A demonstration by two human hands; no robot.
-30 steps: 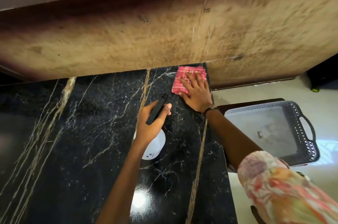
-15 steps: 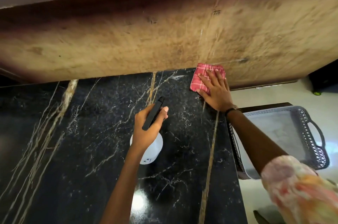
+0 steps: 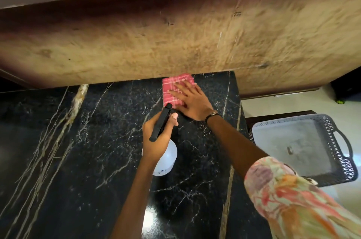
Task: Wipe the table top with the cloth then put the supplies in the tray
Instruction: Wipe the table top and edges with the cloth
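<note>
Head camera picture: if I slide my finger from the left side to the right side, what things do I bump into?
Bare black marble table top → left hand holding the white spray bottle → right hand flat on the pink checked cloth → grey tray beside the table.

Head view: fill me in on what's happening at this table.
A person is wiping the black marble table top. The right hand presses a pink checked cloth flat near the far edge. The left hand holds a white spray bottle with a black trigger. The grey tray beside the table sits empty.
</note>
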